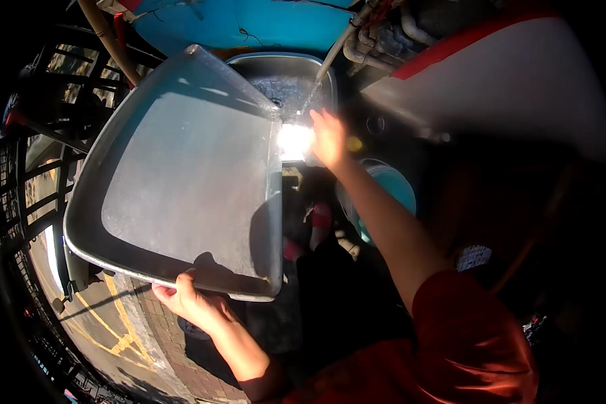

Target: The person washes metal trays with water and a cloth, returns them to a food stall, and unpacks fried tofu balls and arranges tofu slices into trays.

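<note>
A large grey metal tray [182,168] with raised edges and one cut-in corner is held up and tilted in front of me. My left hand [192,303] grips its lower rim, thumb over the edge and fingers beneath. My right hand [330,138] is at the right of the tray, beside a glaring bright patch [295,141]. Its fingers are washed out by the light, so I cannot tell whether they hold anything. Behind the tray, a metal basin [316,74] is partly in view, and a thin pole [330,60] slants down into it.
A bucket with turquoise inside [387,192] stands below my right forearm. A blue tub [249,27] is at the back, with pipes [370,50] and a white, red-edged surface [505,87] to the right. Dark metal railings [47,182] line the left, above brick paving [175,337].
</note>
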A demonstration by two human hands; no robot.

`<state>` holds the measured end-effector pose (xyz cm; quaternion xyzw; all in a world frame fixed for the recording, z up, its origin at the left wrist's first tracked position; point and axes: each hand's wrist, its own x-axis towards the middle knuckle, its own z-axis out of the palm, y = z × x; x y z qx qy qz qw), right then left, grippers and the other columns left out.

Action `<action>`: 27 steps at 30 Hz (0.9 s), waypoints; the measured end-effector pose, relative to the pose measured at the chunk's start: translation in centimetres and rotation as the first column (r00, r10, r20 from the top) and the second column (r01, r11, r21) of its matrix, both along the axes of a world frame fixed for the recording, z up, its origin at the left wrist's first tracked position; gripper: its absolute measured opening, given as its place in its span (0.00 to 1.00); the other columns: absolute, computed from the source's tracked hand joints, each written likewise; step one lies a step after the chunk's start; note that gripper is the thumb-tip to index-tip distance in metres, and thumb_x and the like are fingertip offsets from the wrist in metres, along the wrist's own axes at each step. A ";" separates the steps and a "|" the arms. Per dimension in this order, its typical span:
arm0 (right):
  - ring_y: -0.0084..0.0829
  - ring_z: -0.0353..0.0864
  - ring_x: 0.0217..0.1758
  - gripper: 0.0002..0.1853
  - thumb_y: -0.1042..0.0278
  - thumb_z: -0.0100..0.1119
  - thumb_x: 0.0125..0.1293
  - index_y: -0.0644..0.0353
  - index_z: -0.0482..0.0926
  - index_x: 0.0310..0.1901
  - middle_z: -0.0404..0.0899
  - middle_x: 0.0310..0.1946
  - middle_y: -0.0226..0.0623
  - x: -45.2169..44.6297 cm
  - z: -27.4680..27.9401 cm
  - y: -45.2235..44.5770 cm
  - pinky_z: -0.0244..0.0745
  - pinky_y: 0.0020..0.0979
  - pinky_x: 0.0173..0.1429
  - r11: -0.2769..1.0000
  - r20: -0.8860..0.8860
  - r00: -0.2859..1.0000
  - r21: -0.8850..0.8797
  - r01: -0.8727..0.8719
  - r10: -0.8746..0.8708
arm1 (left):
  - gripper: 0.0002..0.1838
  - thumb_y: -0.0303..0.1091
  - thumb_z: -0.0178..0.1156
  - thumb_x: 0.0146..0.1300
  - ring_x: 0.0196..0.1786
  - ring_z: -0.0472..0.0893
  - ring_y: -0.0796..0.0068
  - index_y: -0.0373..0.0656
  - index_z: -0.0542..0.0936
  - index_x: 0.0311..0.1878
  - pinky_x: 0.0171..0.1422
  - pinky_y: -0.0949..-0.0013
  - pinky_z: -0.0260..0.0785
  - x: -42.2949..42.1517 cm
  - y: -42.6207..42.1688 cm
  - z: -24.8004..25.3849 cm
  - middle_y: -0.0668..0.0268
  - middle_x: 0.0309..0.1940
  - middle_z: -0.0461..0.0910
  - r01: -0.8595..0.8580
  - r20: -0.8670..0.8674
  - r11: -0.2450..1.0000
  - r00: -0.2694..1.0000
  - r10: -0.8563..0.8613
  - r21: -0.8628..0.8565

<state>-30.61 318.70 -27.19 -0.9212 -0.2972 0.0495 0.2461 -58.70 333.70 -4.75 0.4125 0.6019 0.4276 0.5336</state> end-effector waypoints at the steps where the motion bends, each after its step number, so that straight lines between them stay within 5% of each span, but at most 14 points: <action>1: 0.51 0.59 0.63 0.28 0.66 0.62 0.51 0.57 0.68 0.56 0.64 0.57 0.51 1.6 5.9 1.8 0.58 0.46 0.62 0.988 0.144 0.988 0.154 0.030 -0.052 | 0.19 0.21 0.52 0.46 0.31 0.71 0.72 0.39 0.66 0.45 0.37 0.69 0.69 0.4 -0.1 0.7 0.63 0.31 0.70 0.008 0.001 0.999 1.000 -0.008 0.032; 4: 0.51 0.61 0.60 0.27 0.70 0.62 0.51 0.62 0.67 0.54 0.63 0.54 0.53 9.1 17.6 4.1 0.59 0.44 0.62 0.912 0.498 0.849 0.408 -0.049 -0.177 | 0.20 0.20 0.53 0.47 0.33 0.71 0.71 0.38 0.65 0.47 0.39 0.68 0.70 -0.4 -0.3 2.2 0.62 0.34 0.70 0.050 0.006 0.990 0.999 -0.051 0.132; 7: 0.45 0.68 0.53 0.17 0.66 0.56 0.57 0.61 0.71 0.48 0.73 0.44 0.44 15.3 23.5 4.4 0.66 0.40 0.54 0.941 0.557 0.823 0.327 -0.093 -0.112 | 0.20 0.17 0.50 0.43 0.35 0.71 0.72 0.37 0.66 0.44 0.42 0.70 0.69 -0.7 -0.9 4.6 0.63 0.36 0.70 0.053 -0.088 0.981 0.995 -0.037 0.186; 9: 0.44 0.75 0.45 0.11 0.63 0.53 0.59 0.60 0.77 0.39 0.76 0.33 0.43 17.7 24.3 4.0 0.70 0.41 0.46 0.995 0.430 0.898 -0.008 -0.098 0.092 | 0.20 0.18 0.51 0.43 0.35 0.71 0.72 0.36 0.67 0.43 0.42 0.70 0.68 -1.2 -0.8 6.0 0.63 0.35 0.70 0.055 -0.169 0.976 0.985 -0.019 0.213; 15: 0.47 0.80 0.38 0.07 0.69 0.53 0.56 0.58 0.80 0.33 0.80 0.33 0.46 19.1 26.3 4.3 0.75 0.41 0.42 0.963 0.274 0.961 -0.268 0.033 0.043 | 0.18 0.21 0.51 0.45 0.32 0.71 0.72 0.36 0.67 0.44 0.38 0.72 0.69 -4.6 -1.1 9.8 0.62 0.34 0.70 0.075 -0.236 0.956 0.972 -0.006 0.285; 20: 0.44 0.81 0.40 0.08 0.67 0.59 0.52 0.61 0.83 0.30 0.81 0.33 0.45 19.9 24.9 6.3 0.76 0.39 0.43 0.941 0.171 0.967 -0.253 0.227 -0.187 | 0.18 0.25 0.56 0.43 0.33 0.69 0.72 0.38 0.66 0.41 0.39 0.70 0.68 -6.3 -2.5 11.8 0.63 0.33 0.68 -0.028 -0.206 0.967 0.975 0.082 0.253; 23: 0.46 0.81 0.40 0.14 0.67 0.63 0.48 0.64 0.81 0.36 0.81 0.33 0.45 19.1 26.2 5.3 0.76 0.40 0.41 0.968 -0.006 0.990 -0.211 0.133 -0.137 | 0.19 0.26 0.57 0.44 0.33 0.70 0.72 0.38 0.66 0.42 0.40 0.70 0.68 -8.1 -2.8 12.5 0.63 0.33 0.68 -0.008 -0.205 0.977 0.977 0.052 0.212; 24: 0.46 0.78 0.44 0.21 0.67 0.63 0.49 0.64 0.75 0.46 0.79 0.37 0.45 17.4 26.3 5.4 0.74 0.40 0.45 0.952 0.079 0.982 -0.243 0.188 -0.174 | 0.19 0.27 0.57 0.44 0.33 0.70 0.73 0.39 0.65 0.42 0.41 0.70 0.67 -8.1 -3.0 13.0 0.63 0.33 0.67 0.012 -0.188 0.974 0.982 0.031 0.227; 27: 0.46 0.74 0.50 0.25 0.66 0.62 0.50 0.63 0.70 0.51 0.75 0.42 0.45 11.0 23.8 2.6 0.71 0.40 0.50 0.988 0.475 0.870 0.137 0.077 -0.133 | 0.17 0.22 0.53 0.45 0.31 0.70 0.73 0.39 0.65 0.41 0.39 0.70 0.67 -10.7 -2.8 13.7 0.63 0.31 0.67 -0.019 -0.047 0.981 0.998 0.029 0.193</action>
